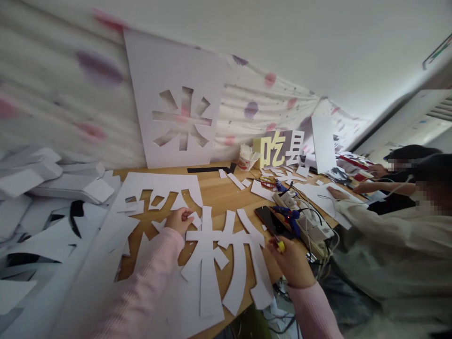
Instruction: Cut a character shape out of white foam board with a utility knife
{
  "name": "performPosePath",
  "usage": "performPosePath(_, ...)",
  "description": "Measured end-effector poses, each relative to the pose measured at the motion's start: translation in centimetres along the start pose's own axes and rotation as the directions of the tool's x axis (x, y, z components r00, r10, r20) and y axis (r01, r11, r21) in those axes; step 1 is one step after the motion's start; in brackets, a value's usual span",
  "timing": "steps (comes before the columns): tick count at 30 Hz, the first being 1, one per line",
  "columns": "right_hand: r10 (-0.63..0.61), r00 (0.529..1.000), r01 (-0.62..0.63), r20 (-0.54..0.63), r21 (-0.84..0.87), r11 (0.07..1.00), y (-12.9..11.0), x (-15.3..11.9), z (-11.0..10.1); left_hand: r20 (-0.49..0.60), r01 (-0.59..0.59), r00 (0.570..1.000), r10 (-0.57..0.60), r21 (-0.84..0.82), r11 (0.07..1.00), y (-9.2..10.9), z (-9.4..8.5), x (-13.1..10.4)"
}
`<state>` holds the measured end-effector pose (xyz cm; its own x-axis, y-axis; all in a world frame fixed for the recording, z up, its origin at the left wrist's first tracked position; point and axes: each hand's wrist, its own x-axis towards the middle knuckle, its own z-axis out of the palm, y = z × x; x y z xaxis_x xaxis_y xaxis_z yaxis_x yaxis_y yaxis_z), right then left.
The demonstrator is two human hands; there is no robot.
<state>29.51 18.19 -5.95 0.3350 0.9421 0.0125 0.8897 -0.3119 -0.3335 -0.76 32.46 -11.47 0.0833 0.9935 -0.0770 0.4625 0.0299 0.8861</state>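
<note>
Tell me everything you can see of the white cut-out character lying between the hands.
The flat, white, foam-board-like cut-out character has a cross-shaped left half with slanting strokes and a right half of long, curved strokes. It lies flat, partly over the brown wood-look table, partly over a flat white sheet. The bare right hand is beside it.

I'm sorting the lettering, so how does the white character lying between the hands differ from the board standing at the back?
The white character lies flat; the standing board is upright. The white character is made of solid strokes; the standing board has a character-shaped opening. Both are white.
</note>
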Motion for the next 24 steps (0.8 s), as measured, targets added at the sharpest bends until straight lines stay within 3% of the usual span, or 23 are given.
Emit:
performPosePath(3,0.048,0.998,-0.045,0.049,-0.075,0.996,-1.5,2.3,-0.8,0.039,0.003,0.999,-0.002,-0.036,0.999,0.2,-0.8,0.0)
performPosePath(8,0.106,0.979,-0.097,0.174,-0.062,0.993,-2.4,4.3,1.0,0.104,0.021,0.994,-0.020,-0.016,1.000,0.6,-2.2,-0.5)
performPosePath(10,0.115,0.975,-0.112,0.193,-0.027,0.993,-2.3,4.7,1.2,0.070,0.016,0.997,-0.015,-0.006,1.000,1.0,-1.9,-0.9)
performPosePath(13,0.105,0.975,-0.116,0.194,0.048,0.992,-1.7,4.7,-0.1,-0.064,-0.026,0.998,0.025,-0.014,1.000,2.2,-1.1,-1.6)
performPosePath(15,0.064,0.976,-0.108,0.208,0.210,0.972,-0.9,3.7,-1.9,-0.158,-0.057,0.986,0.049,-0.047,0.997,3.1,-1.3,-1.9)
performPosePath(16,0.028,0.977,-0.107,0.213,0.370,0.923,-0.3,2.9,-2.9,-0.197,-0.072,0.979,0.056,-0.075,0.995,3.5,-1.8,-2.0)
performPosePath(17,-0.001,0.974,-0.123,0.226,0.532,0.838,0.5,1.8,-4.0,-0.230,-0.086,0.971,0.059,-0.108,0.990,3.9,-2.5,-2.0)
performPosePath(19,0.061,0.985,-0.160,0.163,0.706,0.690,2.9,-1.0,-6.0,-0.274,-0.111,0.960,0.060,-0.177,0.978,4.4,-4.2,-2.1)
performPosePath(22,0.271,0.957,-0.229,0.101,0.836,0.498,7.5,-5.7,-7.9,-0.222,-0.113,0.973,0.064,-0.217,0.970,5.3,-5.3,-2.3)
performPosePath(24,0.334,0.937,-0.265,0.106,0.837,0.478,10.4,-8.2,-8.2,-0.086,-0.081,0.994,0.068,-0.165,0.983,6.2,-3.8,-2.6)
